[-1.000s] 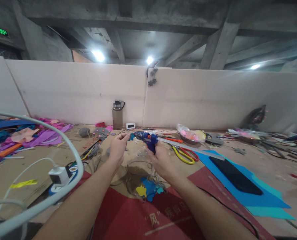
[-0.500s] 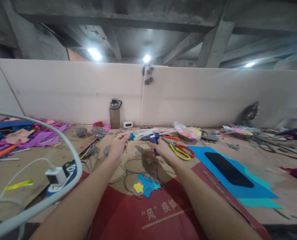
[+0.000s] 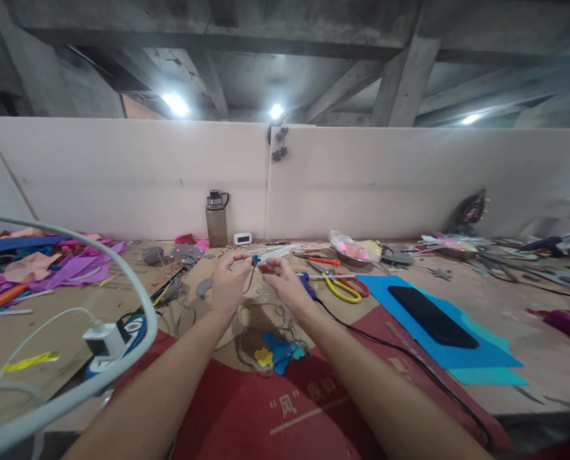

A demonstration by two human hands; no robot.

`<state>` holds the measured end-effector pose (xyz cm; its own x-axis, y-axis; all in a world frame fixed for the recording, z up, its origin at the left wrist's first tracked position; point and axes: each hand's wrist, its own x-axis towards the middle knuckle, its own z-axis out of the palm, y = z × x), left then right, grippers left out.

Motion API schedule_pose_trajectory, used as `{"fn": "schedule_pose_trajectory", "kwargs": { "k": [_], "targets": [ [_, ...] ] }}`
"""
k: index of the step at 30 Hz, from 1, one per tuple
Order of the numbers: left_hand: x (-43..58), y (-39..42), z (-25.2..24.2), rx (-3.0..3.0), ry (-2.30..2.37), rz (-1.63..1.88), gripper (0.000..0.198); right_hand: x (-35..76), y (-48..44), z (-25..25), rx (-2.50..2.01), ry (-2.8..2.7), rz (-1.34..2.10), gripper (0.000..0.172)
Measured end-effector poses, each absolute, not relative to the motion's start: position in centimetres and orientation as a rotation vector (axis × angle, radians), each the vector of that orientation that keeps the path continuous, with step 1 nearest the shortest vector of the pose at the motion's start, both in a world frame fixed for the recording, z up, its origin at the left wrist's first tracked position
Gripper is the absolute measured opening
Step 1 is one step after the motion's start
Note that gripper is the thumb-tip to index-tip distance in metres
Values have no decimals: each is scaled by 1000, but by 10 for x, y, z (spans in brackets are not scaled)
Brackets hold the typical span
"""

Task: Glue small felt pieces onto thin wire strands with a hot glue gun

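Observation:
My left hand point(image 3: 231, 281) pinches a small blue felt piece point(image 3: 255, 259) between thumb and fingertips. A thin grey cord point(image 3: 250, 280) hangs down just below that piece. My right hand point(image 3: 285, 284) is close beside it on the right, fingers curled towards the blue piece; what they hold, if anything, is hidden. Just right of that hand lies a blue glue gun point(image 3: 306, 283) with a white glue stick in its back. Below both hands, blue felt shapes point(image 3: 280, 351) and a yellow felt shape point(image 3: 264, 356) rest among loops of grey cord.
Scissors with yellow and red handles point(image 3: 343, 291) lie right of the glue gun, whose black cable point(image 3: 409, 354) runs to the front right. A phone point(image 3: 431, 315) rests on blue sheets point(image 3: 486, 358). A thick white cable point(image 3: 146, 306) arches at left. A bottle point(image 3: 216, 220) stands behind.
My right hand has let go of the glue gun, which now lies on the table, and has moved left towards the blue felt piece. My left hand still holds that piece.

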<state>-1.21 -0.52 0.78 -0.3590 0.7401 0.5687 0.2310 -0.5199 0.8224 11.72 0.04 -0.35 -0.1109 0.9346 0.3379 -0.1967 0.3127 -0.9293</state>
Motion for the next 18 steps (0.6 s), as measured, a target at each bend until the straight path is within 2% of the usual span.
{"fn": "schedule_pose_trajectory", "kwargs": {
  "k": [2,5,8,12,18],
  "targets": [
    [-11,-8,10,1594,1254,1959,15,101,-6,-4,-594,-1202,1343,41],
    [-10,-9,11,1575,1259,1926,14,96,-10,-4,-626,-1134,1412,46],
    [-9,-8,10,1442,1228,1865,18,105,-10,-3,-786,-1234,1156,40],
    [-6,-6,9,1278,1079,1742,24,116,-11,0,-891,-1485,693,15],
    [-2,-10,14,1104,969,1588,31,120,-12,2,-956,-1563,445,14]
  ]
}}
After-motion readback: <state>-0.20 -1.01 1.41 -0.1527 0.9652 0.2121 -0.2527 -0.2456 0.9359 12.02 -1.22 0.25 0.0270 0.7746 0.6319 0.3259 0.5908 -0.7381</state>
